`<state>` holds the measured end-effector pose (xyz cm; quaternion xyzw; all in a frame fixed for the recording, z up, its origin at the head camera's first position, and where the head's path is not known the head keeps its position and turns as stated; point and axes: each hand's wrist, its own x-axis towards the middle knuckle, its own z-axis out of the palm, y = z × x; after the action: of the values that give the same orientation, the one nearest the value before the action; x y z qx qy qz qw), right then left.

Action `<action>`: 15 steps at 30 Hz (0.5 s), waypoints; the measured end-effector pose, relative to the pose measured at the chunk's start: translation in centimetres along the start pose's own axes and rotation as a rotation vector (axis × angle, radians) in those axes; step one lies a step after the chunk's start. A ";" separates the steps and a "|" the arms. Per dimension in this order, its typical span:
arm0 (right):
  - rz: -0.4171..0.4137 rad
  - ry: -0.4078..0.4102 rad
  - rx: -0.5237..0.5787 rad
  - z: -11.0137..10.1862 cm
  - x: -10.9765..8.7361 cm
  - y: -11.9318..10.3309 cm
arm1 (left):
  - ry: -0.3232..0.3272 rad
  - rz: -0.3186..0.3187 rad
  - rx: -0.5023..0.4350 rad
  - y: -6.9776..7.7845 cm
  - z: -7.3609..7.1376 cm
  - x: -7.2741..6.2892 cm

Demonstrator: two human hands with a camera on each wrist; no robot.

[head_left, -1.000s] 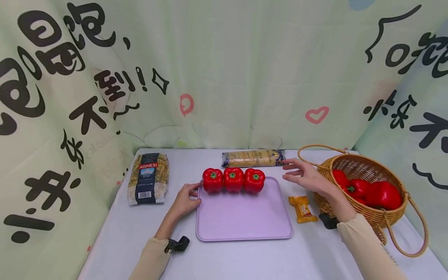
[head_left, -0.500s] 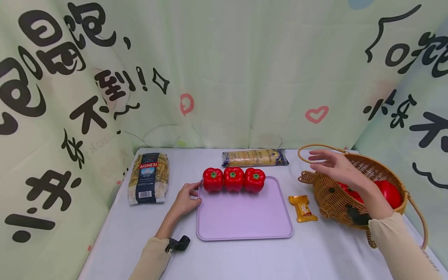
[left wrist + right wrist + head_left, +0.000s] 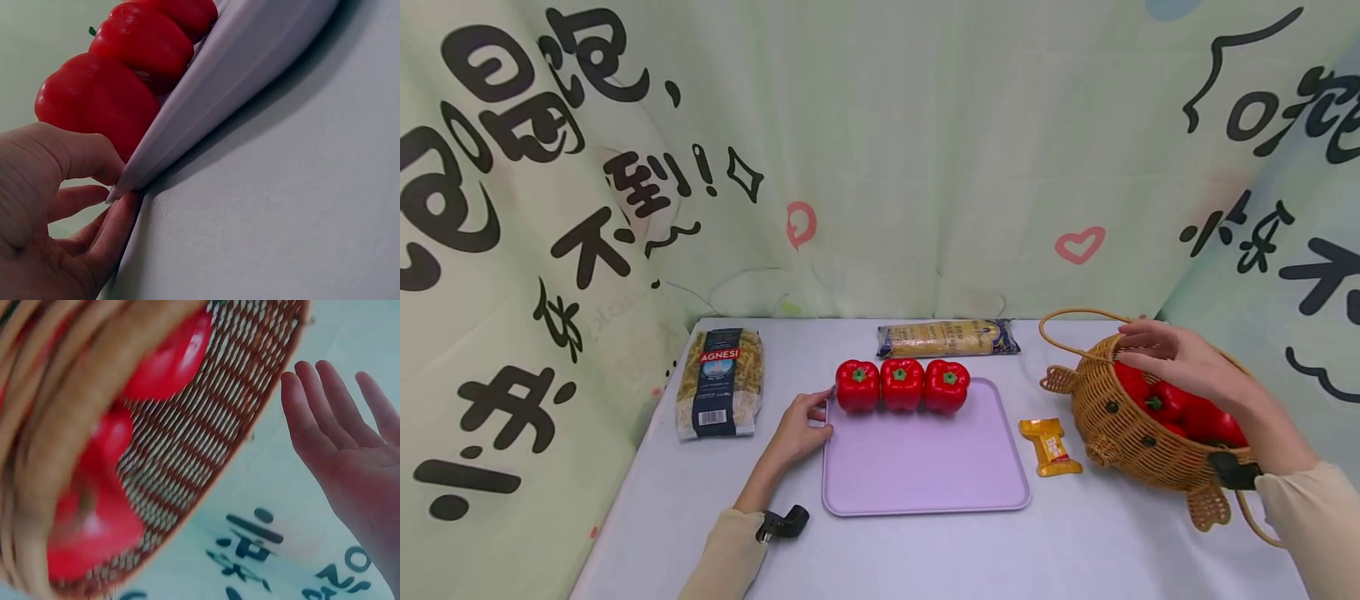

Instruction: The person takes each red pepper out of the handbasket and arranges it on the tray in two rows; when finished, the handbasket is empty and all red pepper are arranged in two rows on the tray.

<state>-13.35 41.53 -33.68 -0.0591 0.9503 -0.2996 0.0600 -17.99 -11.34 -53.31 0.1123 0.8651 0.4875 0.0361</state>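
Note:
My left hand holds the upper left edge of a lilac tray. In the left wrist view, the thumb and fingers of this hand pinch the tray rim. Three red bell peppers stand in a row along the tray's far side. My right hand is over the fish-shaped wicker basket at right, its fingers extended and holding nothing. Several red peppers lie in the basket, partly hidden by the hand and wrist. The right wrist view puts the hand apart from the basket rim.
An orange snack packet lies between tray and basket. A bag of pasta is at the left, and a long noodle packet lies at the back. One basket handle arches toward the back; printed curtains surround the table.
My right hand has moved rightward from beside the noodle packet to above the basket. The left hand, tray and three peppers on it have stayed put.

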 end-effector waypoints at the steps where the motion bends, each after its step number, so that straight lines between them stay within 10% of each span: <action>1: -0.007 0.005 -0.005 -0.3 -0.1 0.3 | 0.001 0.002 -0.001 0.0 0.0 0.0; 15: 0.019 -0.068 -0.125 -3.2 -1.9 4.3 | 0.007 0.018 -0.020 0.0 0.2 0.2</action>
<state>-12.26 47.13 -33.45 -0.0640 0.9651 -0.2370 0.0913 -18.11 -11.15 -53.36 0.1181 0.8592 0.4970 0.0298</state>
